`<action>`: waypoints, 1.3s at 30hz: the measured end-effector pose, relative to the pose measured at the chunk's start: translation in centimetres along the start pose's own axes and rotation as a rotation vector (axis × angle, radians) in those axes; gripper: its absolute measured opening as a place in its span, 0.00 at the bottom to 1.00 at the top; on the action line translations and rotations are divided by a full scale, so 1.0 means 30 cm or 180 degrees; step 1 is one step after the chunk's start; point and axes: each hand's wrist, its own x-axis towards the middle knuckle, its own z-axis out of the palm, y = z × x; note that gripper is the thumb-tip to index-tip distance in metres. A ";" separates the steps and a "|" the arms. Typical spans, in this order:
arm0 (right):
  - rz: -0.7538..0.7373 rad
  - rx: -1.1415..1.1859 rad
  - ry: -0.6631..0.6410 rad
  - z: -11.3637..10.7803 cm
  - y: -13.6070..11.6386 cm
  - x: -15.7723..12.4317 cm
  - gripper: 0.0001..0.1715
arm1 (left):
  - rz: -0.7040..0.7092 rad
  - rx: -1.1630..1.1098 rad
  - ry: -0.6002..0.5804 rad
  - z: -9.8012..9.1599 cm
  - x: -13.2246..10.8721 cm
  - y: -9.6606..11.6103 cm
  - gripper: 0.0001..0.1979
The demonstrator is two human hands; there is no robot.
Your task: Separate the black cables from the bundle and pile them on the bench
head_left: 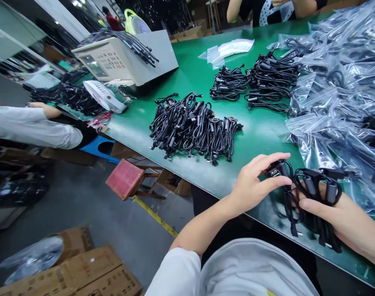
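Note:
My left hand [257,183] pinches a coiled black cable [284,176] between thumb and fingers, with its metal connector facing up. Close beside it, my right hand [326,209] is wrapped round several more bundled black cables [318,187], whose plug ends hang down. Both hands are above the front edge of the green table [200,176]. To the left of them lies a heap of coiled black cables [187,127]. Right behind my hands are clear plastic bags [326,131], some with black cables inside.
Further back lie sorted cable bundles [267,76] and flat empty bags [233,48]. A grey test instrument [122,57] with cables on top stands at the left, near a white fan [103,96]. Co-workers' arms [42,123] show left and at the back. A red stool [125,179] stands below.

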 end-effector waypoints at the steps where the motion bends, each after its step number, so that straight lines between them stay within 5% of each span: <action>1: 0.0047 0.0154 -0.0067 0.002 -0.008 -0.001 0.23 | 0.0030 -0.0010 -0.0030 0.000 0.000 0.001 0.23; 7: 0.0165 0.0730 -0.0255 0.009 -0.026 -0.010 0.18 | 0.0014 -0.0116 -0.0386 0.004 -0.004 -0.009 0.23; 13: -0.0039 0.0609 -0.0445 0.019 -0.007 -0.015 0.19 | 0.0019 -0.0140 -0.0380 0.020 0.001 -0.011 0.22; 17: 0.0018 0.1150 -0.0658 0.031 -0.039 -0.025 0.15 | -0.0270 -0.0585 -0.0317 0.047 0.009 -0.018 0.27; 21: -0.0135 0.1747 -0.0169 0.008 -0.081 -0.013 0.17 | -0.0807 -0.1150 -0.0622 0.060 -0.003 -0.024 0.26; 24: -0.0384 0.1896 0.0270 -0.016 -0.099 -0.003 0.17 | -0.1117 -0.1065 -0.1267 0.060 -0.021 -0.011 0.21; 27: -0.0608 0.1948 0.0516 -0.023 -0.103 0.000 0.15 | -0.1176 -0.0797 -0.1462 0.066 -0.031 0.003 0.21; 39: -0.0451 0.1992 0.0530 -0.032 -0.083 0.017 0.16 | -0.1492 -0.1167 -0.1820 0.057 -0.021 0.004 0.20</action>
